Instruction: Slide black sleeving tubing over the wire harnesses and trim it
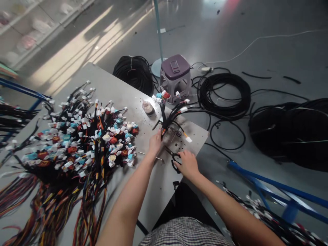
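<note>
My left hand (pixel 155 143) is closed around the trunk of a wire harness (pixel 166 123) near the table's right corner. Black-sleeved branches fan out from it, ending in white, blue and red connectors. Black-handled scissors (pixel 176 158) are in my right hand (pixel 189 164), its fingers and thumb at the handle loops. The blades point left, toward the harness just below my left hand. Their tips are hard to make out. A thin metal rod (pixel 151 155) lies on the table by my left wrist.
A large heap of finished-looking harnesses (pixel 87 140) covers the table's left side. A small bottle (pixel 147 107) stands near the far edge of the grey table (pixel 94 73). Beyond are a purple-topped stool (pixel 175 66), black tubing coils (pixel 224 95) and a blue frame (pixel 276 186).
</note>
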### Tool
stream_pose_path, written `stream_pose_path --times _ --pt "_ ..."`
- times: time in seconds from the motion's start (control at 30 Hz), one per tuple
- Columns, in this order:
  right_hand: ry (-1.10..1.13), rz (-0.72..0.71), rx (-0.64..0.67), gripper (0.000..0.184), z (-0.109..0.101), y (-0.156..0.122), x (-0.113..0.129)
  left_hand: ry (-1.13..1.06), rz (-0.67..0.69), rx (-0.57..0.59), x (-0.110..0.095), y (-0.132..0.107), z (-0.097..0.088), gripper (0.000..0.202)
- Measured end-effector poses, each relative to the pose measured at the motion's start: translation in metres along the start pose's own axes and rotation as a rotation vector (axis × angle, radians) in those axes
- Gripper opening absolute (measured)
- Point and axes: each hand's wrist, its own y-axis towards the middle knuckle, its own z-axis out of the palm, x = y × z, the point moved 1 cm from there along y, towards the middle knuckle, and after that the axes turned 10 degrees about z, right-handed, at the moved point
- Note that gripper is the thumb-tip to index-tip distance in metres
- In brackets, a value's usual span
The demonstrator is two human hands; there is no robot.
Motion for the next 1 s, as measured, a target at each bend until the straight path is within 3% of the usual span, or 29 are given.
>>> stream_pose_path --times 0.1,0.2,0.33,0.43,0.6,0.73,0.8,0.9,1.0 --pt "-0.021 -0.01 -0.009 0.034 0.011 -0.002 -0.004 0.023 -0.019 -0.002 0.007 -0.005 -0.004 0.063" --pt "-0.025 0.01 -0.006 0.03 0.018 -0.007 -0.01 -0.157 -0.124 0.022 0.0 0.004 0.001 0.064" --pt "-0.072 -0.008 -0.025 0.029 0.018 -0.022 -0.02 -0.224 -0.339 0.002 -0.018 0.02 0.01 0.067" --pt "-0.148 0.027 0.005 0.032 0.013 -0.036 -0.025 -0.176 -0.362 -0.026 -0.018 0.017 0.009 0.063" --pt "-0.02 0.14 0.286 0.039 -0.004 -0.033 -0.026 -0.292 -0.351 -0.039 0.002 -0.007 -0.003 0.053" --pt "0.6 0.189 0.781 0.058 -0.017 -0.002 -0.016 -0.44 -0.427 0.002 0.005 -0.014 -0.011 0.041" --pt "0.874 0.225 0.938 0.069 -0.022 0.015 -0.008 -0.505 -0.45 0.023 0.004 -0.013 -0.013 0.038" --pt "1.023 0.227 0.967 0.078 -0.027 0.038 0.003 -0.569 -0.458 0.058 0.005 -0.013 -0.015 0.037" --pt "0.988 0.147 0.962 0.075 -0.03 0.058 0.014 -0.605 -0.438 0.095 0.009 -0.014 -0.016 0.04"
